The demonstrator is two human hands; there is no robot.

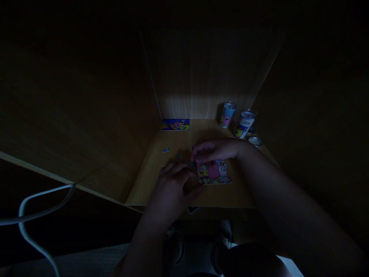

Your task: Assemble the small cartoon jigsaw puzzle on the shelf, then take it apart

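Note:
The scene is dim. A partly assembled cartoon jigsaw puzzle (213,172) lies flat on the wooden desk (150,192), in pink, yellow and blue tones. My right hand (215,151) reaches across from the right, its fingertips curled just above the puzzle's upper left corner. My left hand (173,184) sits next to the puzzle's left edge, fingers pointing toward it. Small loose puzzle pieces (165,150) lie to the left of my hands. Whether either hand pinches a piece is too dark to tell.
A printed picture card (174,124) lies against the back wall. Near the back right corner stand two printed cylindrical cans (227,114), with a round lid (255,141) close by. Wooden panels enclose the desk on three sides. A white cable (29,211) hangs at lower left.

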